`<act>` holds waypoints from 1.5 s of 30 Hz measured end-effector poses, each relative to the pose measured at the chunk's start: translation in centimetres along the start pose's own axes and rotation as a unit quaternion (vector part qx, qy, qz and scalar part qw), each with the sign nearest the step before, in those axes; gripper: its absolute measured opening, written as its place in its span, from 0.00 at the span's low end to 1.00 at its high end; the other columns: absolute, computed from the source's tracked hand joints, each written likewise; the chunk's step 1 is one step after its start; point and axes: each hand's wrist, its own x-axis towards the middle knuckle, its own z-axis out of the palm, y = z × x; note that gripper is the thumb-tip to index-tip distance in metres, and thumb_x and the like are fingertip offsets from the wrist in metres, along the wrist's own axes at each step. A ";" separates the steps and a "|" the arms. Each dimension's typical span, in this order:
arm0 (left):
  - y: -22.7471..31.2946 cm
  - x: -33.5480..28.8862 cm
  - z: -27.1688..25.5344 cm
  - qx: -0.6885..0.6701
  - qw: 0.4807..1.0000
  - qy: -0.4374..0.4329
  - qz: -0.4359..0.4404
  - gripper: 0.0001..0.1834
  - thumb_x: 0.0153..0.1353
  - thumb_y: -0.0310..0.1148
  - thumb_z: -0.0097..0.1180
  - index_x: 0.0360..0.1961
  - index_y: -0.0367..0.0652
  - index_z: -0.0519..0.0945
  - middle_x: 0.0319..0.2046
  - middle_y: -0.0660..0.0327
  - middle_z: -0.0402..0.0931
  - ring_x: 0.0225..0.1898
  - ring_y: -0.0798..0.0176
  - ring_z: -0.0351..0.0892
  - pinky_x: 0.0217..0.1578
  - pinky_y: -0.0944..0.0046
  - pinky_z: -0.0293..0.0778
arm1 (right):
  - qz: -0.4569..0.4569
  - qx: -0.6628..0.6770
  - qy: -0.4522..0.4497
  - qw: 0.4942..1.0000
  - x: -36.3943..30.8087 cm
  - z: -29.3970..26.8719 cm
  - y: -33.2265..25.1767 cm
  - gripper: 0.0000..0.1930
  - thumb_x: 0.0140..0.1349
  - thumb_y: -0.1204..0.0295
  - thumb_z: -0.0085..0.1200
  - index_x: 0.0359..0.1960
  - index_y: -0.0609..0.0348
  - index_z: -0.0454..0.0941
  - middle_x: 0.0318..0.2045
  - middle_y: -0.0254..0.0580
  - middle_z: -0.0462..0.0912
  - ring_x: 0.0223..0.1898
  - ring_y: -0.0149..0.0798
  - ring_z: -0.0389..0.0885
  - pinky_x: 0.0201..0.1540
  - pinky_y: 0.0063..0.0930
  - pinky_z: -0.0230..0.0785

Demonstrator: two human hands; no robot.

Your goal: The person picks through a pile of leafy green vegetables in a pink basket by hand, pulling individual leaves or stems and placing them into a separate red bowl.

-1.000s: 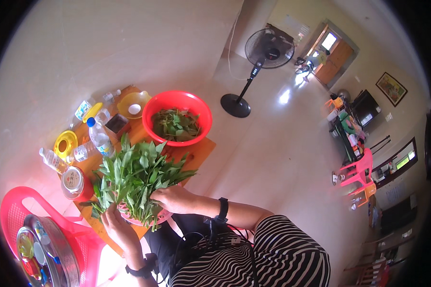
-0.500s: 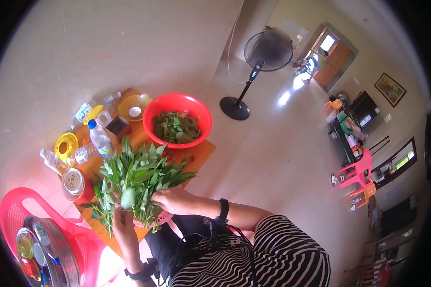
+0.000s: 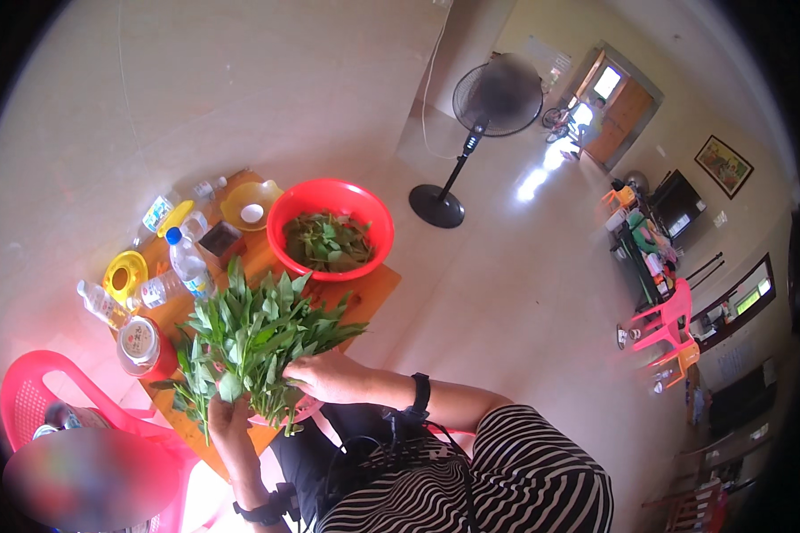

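Head view: a person in a black-and-white striped top (image 3: 471, 480) leans over a small wooden table (image 3: 378, 289), both hands at a leafy bunch.
Green bunch: long-leaved greens (image 3: 249, 324) lie heaped at the table's near side, leaves fanned away from the person, stems toward the lap, partly over a pink container (image 3: 308, 409).
Right hand: the right hand (image 3: 323, 377) is closed, fingers curled into the stems at the bunch's right side, holding them.
Left hand: the left hand (image 3: 230, 423) is narrow, fingertips drawn together just under a broad leaf (image 3: 230, 386) at the bunch's lower left; whether they grip it cannot be told.
Wrists: a dark band circles each one.
Red basin: a round red basin (image 3: 382, 218) stands beyond the bunch at the table's far right, with loose green leaves (image 3: 327, 243) inside.
Bottles: a blue-capped clear bottle (image 3: 189, 266) stands behind the bunch; another clear bottle (image 3: 162, 289) lies just left of it.
Containers: a red-bodied jar (image 3: 142, 345) is at the left edge, a yellow ring-shaped piece (image 3: 125, 275) beyond it, a dark square container (image 3: 220, 238) near the basin.
Pink chair: a plastic chair (image 3: 43, 371) sits left of the table, its load blurred.
Room: a black standing fan (image 3: 437, 206) is on the floor past the table.
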 end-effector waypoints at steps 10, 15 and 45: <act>-0.4 0.6 -0.5 -0.153 0.986 0.053 -0.042 0.14 0.62 0.27 0.50 0.50 0.43 0.72 0.28 0.71 0.70 0.24 0.80 0.61 0.23 0.78 0.55 | 0.026 0.061 0.005 0.998 0.7 -0.2 -1.1 0.08 0.59 0.72 0.53 0.39 0.59 0.77 0.30 0.49 0.80 0.31 0.50 0.81 0.33 0.37 0.73; -0.7 0.8 -1.9 -0.310 0.942 -0.072 -0.107 0.10 0.66 0.30 0.49 0.47 0.41 0.75 0.25 0.67 0.71 0.19 0.77 0.56 0.20 0.76 0.52 | 0.082 0.086 -0.014 0.993 0.8 -1.5 -2.3 0.08 0.61 0.71 0.54 0.40 0.59 0.76 0.35 0.48 0.82 0.37 0.51 0.81 0.38 0.37 0.72; -1.0 -0.6 -1.1 -0.094 0.974 -0.157 -0.132 0.08 0.67 0.32 0.48 0.40 0.40 0.76 0.25 0.71 0.71 0.23 0.77 0.64 0.24 0.77 0.59 | 0.345 0.511 -0.041 0.786 2.0 -3.8 -3.7 0.10 0.63 0.66 0.54 0.38 0.61 0.76 0.25 0.29 0.75 0.17 0.16 0.65 0.16 0.11 0.54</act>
